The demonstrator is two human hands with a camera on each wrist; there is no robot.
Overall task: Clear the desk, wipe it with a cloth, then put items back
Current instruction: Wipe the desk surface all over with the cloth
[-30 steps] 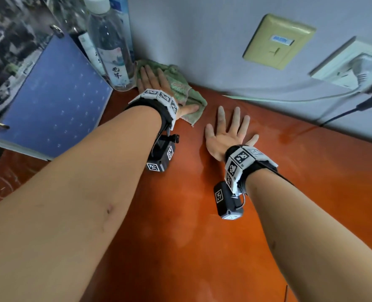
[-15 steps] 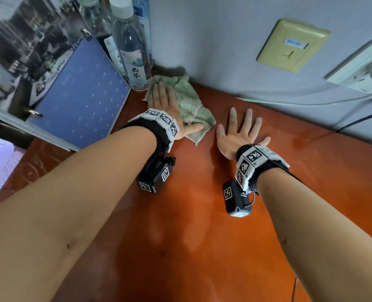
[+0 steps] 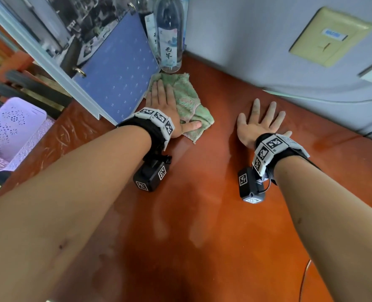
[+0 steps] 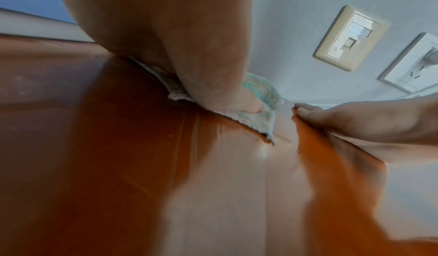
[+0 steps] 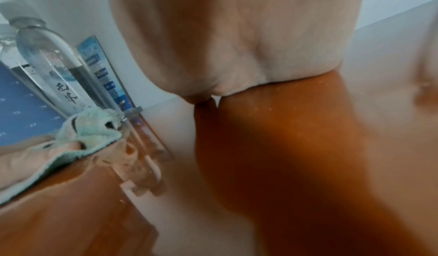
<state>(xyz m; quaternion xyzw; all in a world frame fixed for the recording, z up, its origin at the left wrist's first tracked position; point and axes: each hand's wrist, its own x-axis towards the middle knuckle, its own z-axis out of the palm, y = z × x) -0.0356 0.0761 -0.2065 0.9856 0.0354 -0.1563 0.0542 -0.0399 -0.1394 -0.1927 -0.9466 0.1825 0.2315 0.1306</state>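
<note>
A green cloth (image 3: 191,101) lies crumpled on the orange-brown desk (image 3: 202,214) near the back wall, just in front of a clear bottle (image 3: 169,33). My left hand (image 3: 165,105) presses flat on the cloth, fingers straight and thumb stretched out over its right edge. In the left wrist view the cloth (image 4: 260,93) pokes out from under the palm. My right hand (image 3: 259,123) rests flat on the bare desk to the right, fingers spread, holding nothing. The right wrist view shows the cloth (image 5: 90,129) bunched in front of the bottle (image 5: 54,69).
A blue desk calendar (image 3: 115,68) leans just left of my left hand. A second bottle and a clear sign stand (image 5: 102,69) are behind. A beige wall plate (image 3: 331,35) and cables run along the wall. A purple basket (image 3: 10,131) sits off the desk's left.
My left hand has slid the cloth leftward, away from my right hand and up beside the calendar. The right hand has stayed flat in place. The head view has shifted.
</note>
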